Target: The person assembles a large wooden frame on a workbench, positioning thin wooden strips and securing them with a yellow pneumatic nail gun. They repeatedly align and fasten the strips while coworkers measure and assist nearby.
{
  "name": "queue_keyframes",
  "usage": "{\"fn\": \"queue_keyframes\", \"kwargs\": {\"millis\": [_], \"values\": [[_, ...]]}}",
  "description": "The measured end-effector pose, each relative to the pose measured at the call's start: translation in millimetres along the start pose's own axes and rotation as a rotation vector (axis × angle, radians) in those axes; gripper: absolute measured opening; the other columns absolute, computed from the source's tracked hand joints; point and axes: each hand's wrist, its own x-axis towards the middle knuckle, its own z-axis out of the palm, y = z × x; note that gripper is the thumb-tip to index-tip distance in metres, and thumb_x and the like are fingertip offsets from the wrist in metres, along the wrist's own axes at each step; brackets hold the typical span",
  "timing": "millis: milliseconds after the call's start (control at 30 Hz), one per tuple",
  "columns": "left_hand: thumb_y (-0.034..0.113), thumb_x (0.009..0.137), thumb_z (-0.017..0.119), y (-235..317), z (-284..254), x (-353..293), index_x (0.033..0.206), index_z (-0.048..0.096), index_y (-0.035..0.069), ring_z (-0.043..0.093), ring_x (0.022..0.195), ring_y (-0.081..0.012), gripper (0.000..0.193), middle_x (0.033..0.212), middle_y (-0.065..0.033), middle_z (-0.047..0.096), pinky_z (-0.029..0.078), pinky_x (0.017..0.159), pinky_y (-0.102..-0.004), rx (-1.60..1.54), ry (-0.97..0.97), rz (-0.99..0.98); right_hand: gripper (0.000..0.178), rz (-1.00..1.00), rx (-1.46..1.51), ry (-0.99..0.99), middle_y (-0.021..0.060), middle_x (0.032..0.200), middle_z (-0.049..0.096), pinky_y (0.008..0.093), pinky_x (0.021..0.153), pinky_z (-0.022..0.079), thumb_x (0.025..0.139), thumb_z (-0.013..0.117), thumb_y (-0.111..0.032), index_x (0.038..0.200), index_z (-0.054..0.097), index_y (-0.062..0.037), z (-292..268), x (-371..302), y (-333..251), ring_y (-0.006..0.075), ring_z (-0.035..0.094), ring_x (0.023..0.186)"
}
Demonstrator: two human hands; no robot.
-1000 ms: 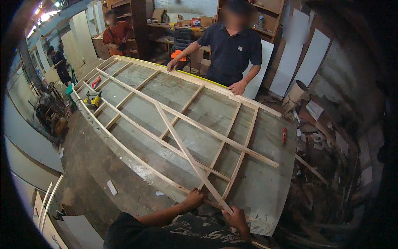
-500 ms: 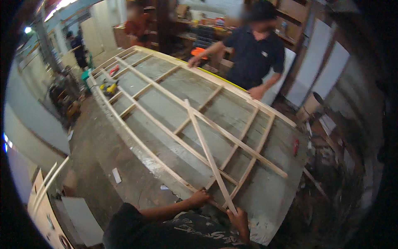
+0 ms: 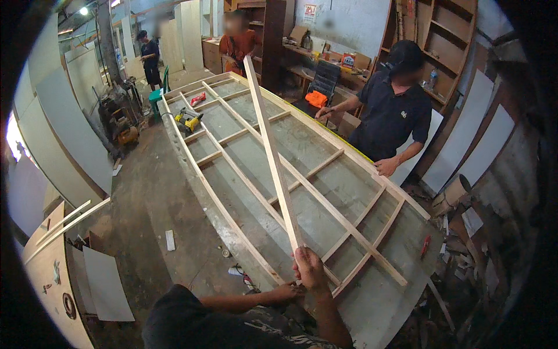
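Note:
My right hand (image 3: 310, 269) is closed around the lower end of a loose wooden strip (image 3: 268, 142), which rises at a slant above a large wooden frame (image 3: 226, 212). The frame, made of pale rails and crosspieces, lies on a grey worktable (image 3: 372, 299). Beside the right wrist, my left hand (image 3: 286, 292) is closed at the near end of the frame's left rail; its fingertips are partly hidden. Across the table a co-worker in a dark shirt (image 3: 395, 110) has both hands at the far rail, along which a yellow tape measure (image 3: 351, 146) is stretched.
A yellow power tool (image 3: 188, 121) and a red tool (image 3: 198, 98) lie at the frame's far end. Another red tool (image 3: 425, 246) is near the right table edge. Offcuts (image 3: 465, 256) litter the right side. White panels (image 3: 465, 148) lean behind. Two more people stand farther back.
My right hand has lifted the strip, whose far end now stands higher and further left. My left hand stays at the rail's end. The view has tilted up.

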Motion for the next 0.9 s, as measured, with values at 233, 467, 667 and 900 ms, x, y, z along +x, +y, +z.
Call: {"fn": "queue_keyframes", "kwargs": {"millis": [233, 467, 667, 900], "values": [[0.017, 0.086, 0.059, -1.4, 22.4, -5.7, 0.117, 0.064, 0.009, 0.052, 0.125, -0.0290, 0.032, 0.130, -0.0171, 0.058, 0.040, 0.105, -0.0464, -0.046, 0.001, -0.141, 0.042, 0.218, 0.027, 0.056, 0.0018, 0.072, 0.057, 0.0267, 0.055, 0.047, 0.099, 0.053, -0.045, 0.103, 0.062, -0.0048, 12.7, -23.0, 52.3, 0.0113, 0.053, 0.058], [0.020, 0.089, 0.057, -13.0, 11.9, -31.5, 0.116, 0.063, 0.007, 0.054, 0.122, -0.0327, 0.030, 0.125, -0.0171, 0.060, 0.042, 0.103, -0.0454, -0.847, -0.116, -0.523, 0.061, 0.275, -0.256, 0.049, 0.0267, 0.099, 0.068, 0.0448, 0.083, 0.052, 0.092, 0.058, -0.054, 0.110, 0.063, 0.0045, 12.7, -61.7, 120.0, 0.0408, 0.068, 0.095], [0.023, 0.090, 0.057, 11.5, -26.9, -18.3, 0.119, 0.060, 0.006, 0.055, 0.120, -0.0348, 0.034, 0.123, -0.0157, 0.062, 0.044, 0.101, -0.0453, -0.151, -0.119, -0.202, 0.064, 0.254, -0.308, 0.196, 0.0278, 0.102, 0.068, 0.0466, 0.089, 0.051, 0.088, 0.061, -0.056, 0.111, 0.063, 0.0043, 4.9, -63.6, 129.9, 0.0430, 0.066, 0.101], [0.020, 0.088, 0.055, 11.7, -27.4, -17.7, 0.123, 0.059, 0.008, 0.052, 0.126, -0.0324, 0.037, 0.126, -0.0151, 0.060, 0.040, 0.107, -0.0467, 0.034, -0.218, -0.098, 0.064, 0.286, -0.337, 0.210, 0.0274, 0.102, 0.068, 0.0483, 0.088, 0.051, 0.087, 0.063, -0.056, 0.112, 0.063, 0.0020, -1.6, -68.6, 106.0, 0.0443, 0.065, 0.101]]}}
